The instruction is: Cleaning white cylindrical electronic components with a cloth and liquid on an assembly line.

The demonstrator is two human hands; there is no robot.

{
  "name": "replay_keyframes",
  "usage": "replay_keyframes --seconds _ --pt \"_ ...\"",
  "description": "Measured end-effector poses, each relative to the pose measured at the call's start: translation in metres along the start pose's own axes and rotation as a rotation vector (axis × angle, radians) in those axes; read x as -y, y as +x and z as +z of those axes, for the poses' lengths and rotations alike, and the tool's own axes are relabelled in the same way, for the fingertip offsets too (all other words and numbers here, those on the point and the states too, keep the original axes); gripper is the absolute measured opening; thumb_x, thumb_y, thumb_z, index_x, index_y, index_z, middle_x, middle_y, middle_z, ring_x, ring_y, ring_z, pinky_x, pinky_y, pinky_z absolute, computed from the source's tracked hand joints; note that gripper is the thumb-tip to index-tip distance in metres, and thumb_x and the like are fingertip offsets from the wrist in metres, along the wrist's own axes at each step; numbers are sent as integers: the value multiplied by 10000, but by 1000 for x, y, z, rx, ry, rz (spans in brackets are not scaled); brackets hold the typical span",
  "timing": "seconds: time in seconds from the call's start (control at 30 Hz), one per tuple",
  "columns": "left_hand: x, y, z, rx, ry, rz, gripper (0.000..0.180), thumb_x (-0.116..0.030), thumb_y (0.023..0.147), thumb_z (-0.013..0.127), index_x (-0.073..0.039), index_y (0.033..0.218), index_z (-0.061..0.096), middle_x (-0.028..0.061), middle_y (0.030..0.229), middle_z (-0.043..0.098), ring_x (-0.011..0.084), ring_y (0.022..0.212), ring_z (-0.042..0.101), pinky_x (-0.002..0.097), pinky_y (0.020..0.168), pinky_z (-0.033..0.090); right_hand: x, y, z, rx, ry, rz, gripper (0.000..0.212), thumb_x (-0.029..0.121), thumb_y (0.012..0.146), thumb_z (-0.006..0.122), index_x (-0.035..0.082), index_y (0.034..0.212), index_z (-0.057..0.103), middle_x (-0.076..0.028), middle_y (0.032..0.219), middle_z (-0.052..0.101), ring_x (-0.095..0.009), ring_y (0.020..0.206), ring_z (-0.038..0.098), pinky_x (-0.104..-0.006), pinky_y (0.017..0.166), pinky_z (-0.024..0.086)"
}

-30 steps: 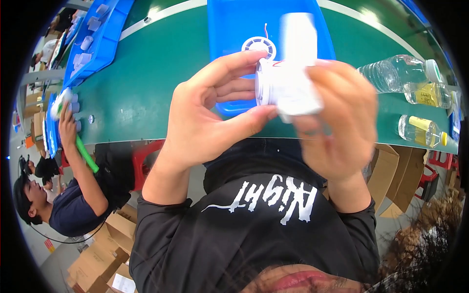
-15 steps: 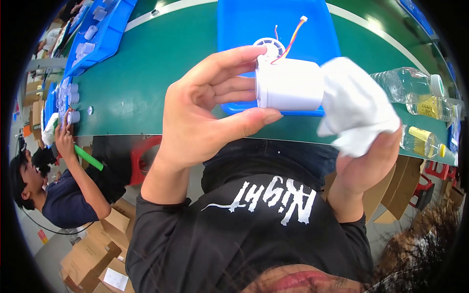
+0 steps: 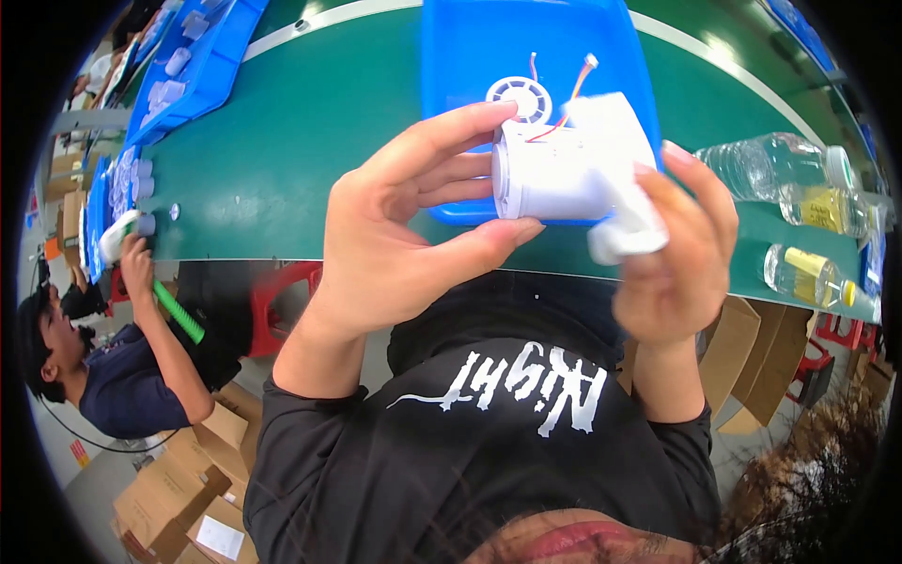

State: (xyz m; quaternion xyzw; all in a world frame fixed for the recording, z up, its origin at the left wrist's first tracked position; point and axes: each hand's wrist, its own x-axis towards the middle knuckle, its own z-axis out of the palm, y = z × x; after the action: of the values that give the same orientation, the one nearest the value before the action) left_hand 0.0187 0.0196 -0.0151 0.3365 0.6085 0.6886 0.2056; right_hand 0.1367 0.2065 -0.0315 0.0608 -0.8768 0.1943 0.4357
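Observation:
A white cylindrical housing (image 3: 545, 179) lies sideways in my left hand (image 3: 395, 221), its rimmed end between the thumb below and the fingers above. Thin coloured wires (image 3: 573, 94) with a small white plug rise from its upper side. Just beyond my index fingertip shows a round white slotted part (image 3: 520, 100); whether it is joined to the housing I cannot tell. My right hand (image 3: 681, 249), a little blurred, grips a white cloth (image 3: 625, 141), which wraps over the housing's right end. Behind them sits a blue tray (image 3: 451, 56).
Clear plastic bottles (image 3: 780, 164) stand or lie on the green table (image 3: 301, 160) at the right. A blue bin (image 3: 211, 75) of white parts is at the far left. Nearby a co-worker (image 3: 132, 376) holds a green-handled tool (image 3: 178, 310). Cardboard boxes (image 3: 169, 484) lie on the floor.
My right hand has moved left with the cloth, which now lies against the housing's end and top. My left hand has shifted slightly right and keeps its hold.

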Motion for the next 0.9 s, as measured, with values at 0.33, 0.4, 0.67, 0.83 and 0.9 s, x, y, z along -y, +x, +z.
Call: replay_keyframes --seconds 0.33,0.4,0.67,0.83,0.9 --pt "4 9 -7 9 107 73 668 103 698 734 110 1311 467 249 1255 581 279 1129 617 356 949 513 26 -57 -6 408 1092 1160 254 163 1015 464 -22 1124 600 -27 982 619 -65 861 525 -223 777 430" --pt "6 13 -9 10 109 78 668 101 699 733 111 1312 465 251 1255 581 283 1133 614 359 949 513 29 -58 3 561 1157 1215 278 193 1018 467 -15 1149 598 -48 1090 622 -89 939 537 -244 843 434" --pt "5 20 -13 13 160 78 675 99 693 733 117 1311 459 245 1251 583 278 1132 614 352 942 516 26 -60 26 404 1396 1316 331 258 1029 445 -12 1159 586 -70 1223 596 -102 977 531 -249 883 416" --pt "2 25 -18 23 172 56 669 91 696 735 113 1308 466 234 1232 594 267 1104 628 345 930 522 23 -63 29 434 1356 1441 290 286 1024 467 26 1047 594 8 989 598 -62 886 498 -224 805 405" --pt "2 29 -20 30 169 48 663 89 698 732 111 1306 469 229 1223 599 263 1092 634 342 925 524 23 -62 30 388 1379 1514 275 290 1021 478 39 1026 590 37 906 561 -47 848 479 -214 771 394"
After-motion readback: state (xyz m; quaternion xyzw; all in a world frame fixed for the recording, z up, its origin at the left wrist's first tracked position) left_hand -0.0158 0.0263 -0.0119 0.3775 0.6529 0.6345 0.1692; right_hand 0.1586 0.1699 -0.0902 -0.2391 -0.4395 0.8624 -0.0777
